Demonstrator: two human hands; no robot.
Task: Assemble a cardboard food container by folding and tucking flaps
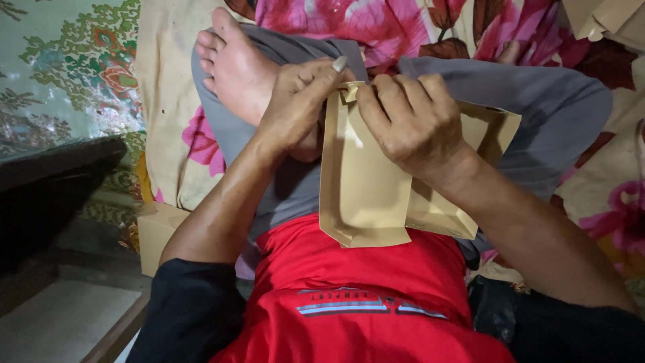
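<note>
A tan paper envelope-like piece (359, 195) stands upright over my lap, its lower corner folded. My left hand (295, 101) pinches its top edge from the left, thumb on the small folded tab. From the right, my right hand (410, 121) presses fingers on the same top tab and covers part of the paper. A second tan paper piece (494, 131) lies behind it on my grey trouser leg (557, 94). My bare foot (232, 64) rests just left of the hands.
I sit cross-legged on a floral sheet (376, 23) in a red shirt (349, 296). More tan paper pieces (605, 17) lie at the top right, a tan box (156, 232) at my left elbow. A dark ledge (47, 188) borders the left.
</note>
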